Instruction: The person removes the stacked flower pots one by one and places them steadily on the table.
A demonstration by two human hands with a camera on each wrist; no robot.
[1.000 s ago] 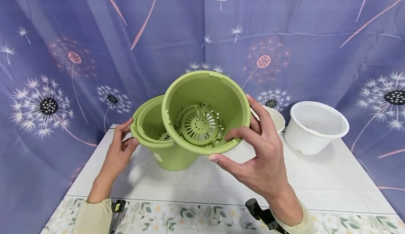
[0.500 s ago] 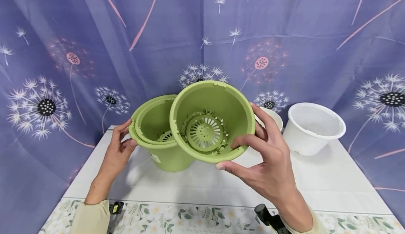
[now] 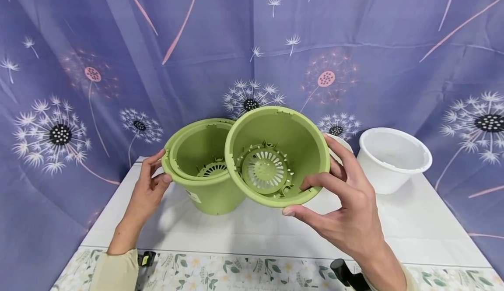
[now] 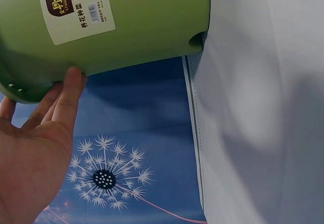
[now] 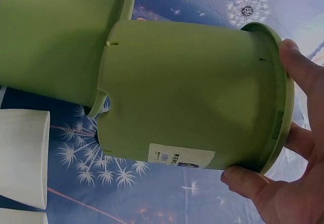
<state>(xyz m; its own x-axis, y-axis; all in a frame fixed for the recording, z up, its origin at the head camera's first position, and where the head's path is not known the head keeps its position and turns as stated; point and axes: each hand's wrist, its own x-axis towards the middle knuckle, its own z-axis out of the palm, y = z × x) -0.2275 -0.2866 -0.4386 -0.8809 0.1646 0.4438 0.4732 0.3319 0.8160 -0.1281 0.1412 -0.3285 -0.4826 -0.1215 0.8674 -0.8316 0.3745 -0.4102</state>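
In the head view my right hand (image 3: 350, 203) grips the rim of a green plastic flower pot (image 3: 293, 140), held in the air and tilted so its slotted bottom shows. Its labelled outer wall faces the right wrist camera, with fingers (image 5: 298, 64) at the rim. To its left a second green pot (image 3: 216, 197) stands on the table, with another green pot (image 3: 189, 149) nested inside. The held pot overlaps their right side in the head view. My left hand (image 3: 147, 190) pinches the standing pot's rim at the left; in the left wrist view this pot's label (image 4: 76, 11) shows.
A white pot (image 3: 387, 179) stands at the table's back right. Beside it a cream pot (image 3: 343, 145) is mostly hidden behind my right hand. The white table (image 3: 260, 234) has a floral cloth (image 3: 244, 269) at its front, and a purple dandelion curtain (image 3: 197, 76) hangs behind.
My right hand has moved the held pot rightward and slightly down, uncovering more of the nested pots. The left hand stays at the standing pot's rim.
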